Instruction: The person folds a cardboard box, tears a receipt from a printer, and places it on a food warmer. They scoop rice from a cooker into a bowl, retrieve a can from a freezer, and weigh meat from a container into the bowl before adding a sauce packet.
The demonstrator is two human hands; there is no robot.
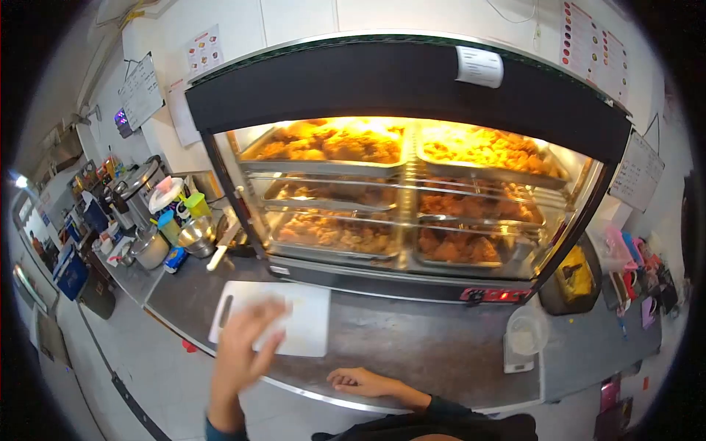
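Observation:
My left hand (248, 339) is raised over the white cutting board (305, 323), smeared by motion. Its thumb stands apart from the fingers, and nothing shows in its grasp. The board lies flat on the dark counter, with a handle slot at its left end. Right of the board, my right hand (359, 381) rests near the counter's front edge, fingers loosely bent and holding nothing visible. Behind the board stands a lit glass food warmer (404, 283) with trays of fried food (331, 143) on several levels. A knife with a pale handle (217, 258) lies by the warmer's left corner.
Metal bowls (196, 235), a blue packet (175, 259) and a pot (150, 248) stand at the left. At the right are a small scale (518, 361) with a clear tub (526, 331) and a black tray (570, 287) holding something yellow. The counter's front edge (323, 400) runs below my hands.

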